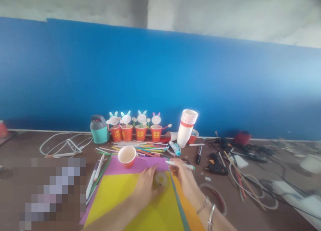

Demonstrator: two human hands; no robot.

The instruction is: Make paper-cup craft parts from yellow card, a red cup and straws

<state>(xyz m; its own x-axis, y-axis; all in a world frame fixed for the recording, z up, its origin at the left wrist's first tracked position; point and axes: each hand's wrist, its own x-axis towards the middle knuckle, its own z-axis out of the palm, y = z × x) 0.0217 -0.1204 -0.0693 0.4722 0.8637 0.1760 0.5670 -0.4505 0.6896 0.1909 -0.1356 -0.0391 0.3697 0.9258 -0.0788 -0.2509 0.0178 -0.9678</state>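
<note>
My left hand (146,184) presses flat on a small round clear object, perhaps a tape roll (161,179), lying on a yellow paper sheet (117,197). My right hand (180,172) is closed round a white marker with a green cap (184,165), its tip beside the roll. A purple sheet (147,164) lies under the yellow one, and an orange sheet (190,211) shows at the right. A red paper cup (127,156) stands upright on the purple sheet, just beyond my left hand.
Several red cups with paper bunny heads (136,127) line the blue wall, beside a teal container (99,129) and a stack of cups (187,127). Coloured sticks (140,147), a black glue gun (217,164), wires (250,187) and a white cable (65,144) litter the brown table.
</note>
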